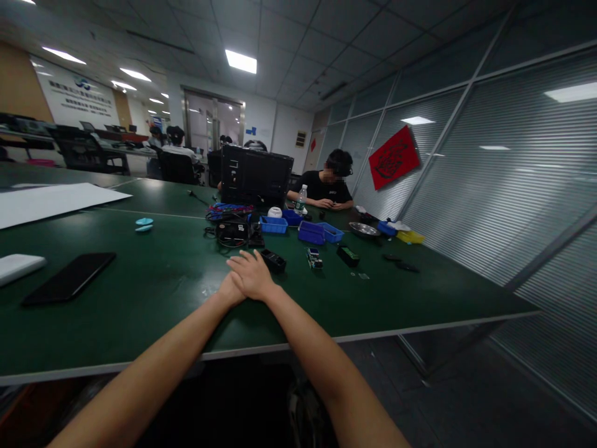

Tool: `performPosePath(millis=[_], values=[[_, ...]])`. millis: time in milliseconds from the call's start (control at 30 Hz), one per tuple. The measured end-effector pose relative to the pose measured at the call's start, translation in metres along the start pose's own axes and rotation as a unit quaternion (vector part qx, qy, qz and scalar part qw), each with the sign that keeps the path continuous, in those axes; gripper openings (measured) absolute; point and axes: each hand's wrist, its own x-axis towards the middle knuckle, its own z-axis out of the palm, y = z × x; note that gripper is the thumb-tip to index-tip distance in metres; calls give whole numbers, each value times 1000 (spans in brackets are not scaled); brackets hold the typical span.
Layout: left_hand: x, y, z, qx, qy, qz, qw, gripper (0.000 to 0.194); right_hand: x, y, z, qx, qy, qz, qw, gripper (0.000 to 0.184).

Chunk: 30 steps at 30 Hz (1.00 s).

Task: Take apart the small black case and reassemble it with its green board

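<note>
My right hand (pixel 253 275) lies on top of my left hand (pixel 231 288) near the front of the green table (pixel 177 317). Its fingers are stretched out and hold nothing. Most of the left hand's fingers are hidden beneath it. Just beyond my right fingertips is a black handheld device (pixel 273 260). To the right of that stand a small device with a screen (pixel 314 258) and a black box with a green top (pixel 348 256). A small clear piece (pixel 364 276) lies in front of the box.
A black tablet-like slab (pixel 69 278), a white block (pixel 19 268) and a light-blue item (pixel 144 224) lie left. Blue trays (pixel 273 225), cables (pixel 228 212), a bottle (pixel 301 199), a monitor (pixel 256 177) and a metal dish (pixel 364 230) stand farther back. Another person (pixel 321 186) sits across.
</note>
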Motion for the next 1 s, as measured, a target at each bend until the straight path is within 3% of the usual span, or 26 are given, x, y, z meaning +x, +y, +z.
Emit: performPosePath(millis=[100,167,267,333,567,633,733,867,1000], values=[[-4,0,-17,49,10,127,991,33,-5,31,-9,-45,55,118,990,41],[-7,4,-26,83,56,175,980,31,-14,54,-11,-72,66,232,968,48],[-9,7,-32,101,119,167,974,30,-28,79,-8,-55,8,362,930,68],[-8,5,-32,106,135,150,974,30,-32,89,-2,-13,-6,393,920,61],[-4,-12,-25,59,145,67,985,41,-25,102,10,207,70,415,883,31],[-3,-14,-25,41,141,57,987,46,-25,105,12,281,70,430,855,34],[-2,-16,-23,14,133,56,989,53,-25,105,14,348,17,451,822,45],[-1,-22,-15,-20,103,66,992,58,-26,102,9,256,-62,428,865,45],[1,-29,-5,-40,52,52,997,54,-27,100,0,94,-65,447,887,44]])
